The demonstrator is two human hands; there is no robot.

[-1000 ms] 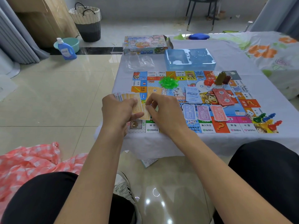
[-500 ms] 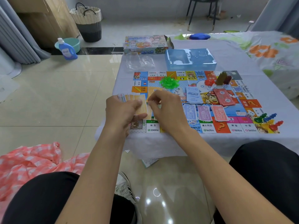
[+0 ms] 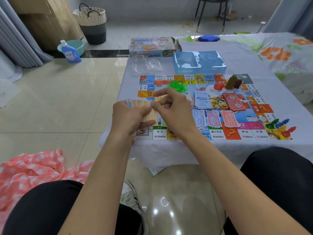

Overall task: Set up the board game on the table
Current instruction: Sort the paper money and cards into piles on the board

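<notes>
The colourful game board (image 3: 218, 136) lies flat on the cloth-covered table (image 3: 237, 53). My left hand (image 3: 130, 117) grips a fanned stack of cards (image 3: 140, 103) over the board's near left corner. My right hand (image 3: 174, 112) meets it from the right, its thumb and curled fingers pinching a card at the fan's edge while the index finger is raised. On the board lie a pile of green houses (image 3: 177, 85), red houses (image 3: 219, 86), dark hotels (image 3: 232, 82), blue banknotes (image 3: 200, 99), red banknotes (image 3: 234, 101), a row of three notes (image 3: 212, 118), a die (image 3: 261, 119) and coloured pawns (image 3: 279, 125).
Behind the board stand a blue plastic tray (image 3: 199, 62), a clear plastic bag (image 3: 146, 65) and the game box (image 3: 152, 47). On the floor at left are a detergent bottle (image 3: 70, 53), a woven basket (image 3: 92, 22) and pink checked cloth (image 3: 33, 170). My knees flank the table's near edge.
Both hands have lifted a little farther over the board with the cards. My right index finger has risen off the fan.
</notes>
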